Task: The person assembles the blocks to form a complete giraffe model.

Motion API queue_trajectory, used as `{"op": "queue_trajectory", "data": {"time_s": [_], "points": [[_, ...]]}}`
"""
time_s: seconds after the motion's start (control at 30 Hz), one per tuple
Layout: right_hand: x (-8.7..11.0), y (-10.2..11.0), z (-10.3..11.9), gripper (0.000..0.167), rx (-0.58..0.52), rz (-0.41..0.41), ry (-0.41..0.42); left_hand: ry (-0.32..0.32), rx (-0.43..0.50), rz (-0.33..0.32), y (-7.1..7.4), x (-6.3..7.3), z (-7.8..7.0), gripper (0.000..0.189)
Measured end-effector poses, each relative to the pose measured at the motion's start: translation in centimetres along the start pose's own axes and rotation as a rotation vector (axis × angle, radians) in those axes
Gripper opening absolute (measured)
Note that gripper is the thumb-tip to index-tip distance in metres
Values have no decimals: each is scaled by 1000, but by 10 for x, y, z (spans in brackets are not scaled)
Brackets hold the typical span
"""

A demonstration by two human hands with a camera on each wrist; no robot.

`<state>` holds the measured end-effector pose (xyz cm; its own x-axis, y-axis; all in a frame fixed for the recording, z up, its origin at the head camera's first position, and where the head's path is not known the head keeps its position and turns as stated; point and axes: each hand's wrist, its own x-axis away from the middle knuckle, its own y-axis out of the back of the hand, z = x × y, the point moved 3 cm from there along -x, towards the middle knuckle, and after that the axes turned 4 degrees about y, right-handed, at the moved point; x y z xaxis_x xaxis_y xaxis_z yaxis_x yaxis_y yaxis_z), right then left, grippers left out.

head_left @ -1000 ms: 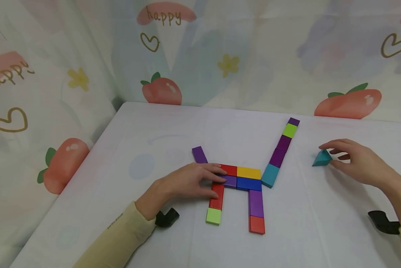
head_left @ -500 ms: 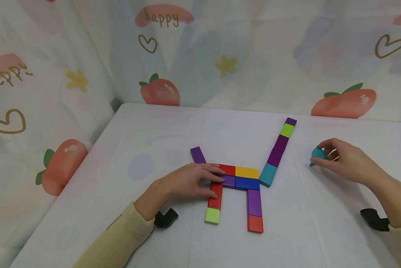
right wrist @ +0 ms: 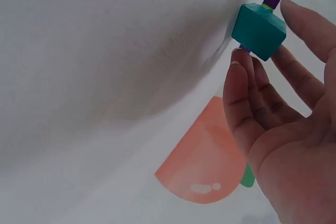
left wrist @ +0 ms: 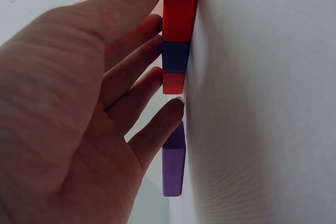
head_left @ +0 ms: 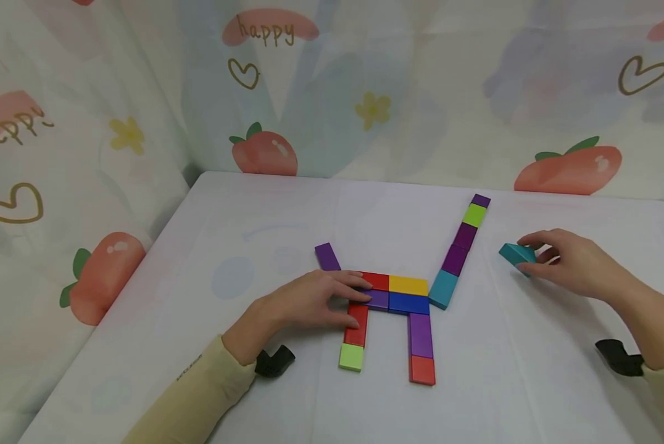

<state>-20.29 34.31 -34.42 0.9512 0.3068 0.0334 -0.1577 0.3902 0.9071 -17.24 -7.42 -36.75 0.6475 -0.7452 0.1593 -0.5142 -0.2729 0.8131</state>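
My left hand (head_left: 310, 299) lies over the left end of a flat figure of coloured blocks, its extended fingers touching the red block (head_left: 375, 281), the purple block (head_left: 377, 301) and the red leg block (head_left: 356, 325). In the left wrist view the thumb meets a red block (left wrist: 181, 9), and a purple block (left wrist: 173, 169) sits beyond the little finger. To the right of the figure, my right hand (head_left: 579, 265) pinches a teal triangular block (head_left: 515, 253) between thumb and fingers. The right wrist view shows that teal block (right wrist: 260, 31) at the fingertips, close to the cloth.
Yellow (head_left: 408, 285) and blue (head_left: 408, 303) blocks continue the figure rightward. A slanting row rises from a teal rectangular block (head_left: 443, 290) to a small purple block (head_left: 481, 200). Legs end in lime (head_left: 351, 357) and red-orange (head_left: 423, 370) blocks. A patterned curtain (head_left: 332, 92) backs the white table.
The right hand has shifted slightly left and turned the teal triangular block, so a broader face shows and it points left. The left hand has stayed on the blocks.
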Motion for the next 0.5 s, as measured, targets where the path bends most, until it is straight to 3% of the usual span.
{"op": "queue_trajectory", "data": {"time_s": [0.27,0.5], "points": [[-11,4,-1,39,25,-27,-32,-7,15,-6,0,0,1,50],[-33,11,-8,40,8,-54,-85,-7,17,-6,0,1,3,50]]}}
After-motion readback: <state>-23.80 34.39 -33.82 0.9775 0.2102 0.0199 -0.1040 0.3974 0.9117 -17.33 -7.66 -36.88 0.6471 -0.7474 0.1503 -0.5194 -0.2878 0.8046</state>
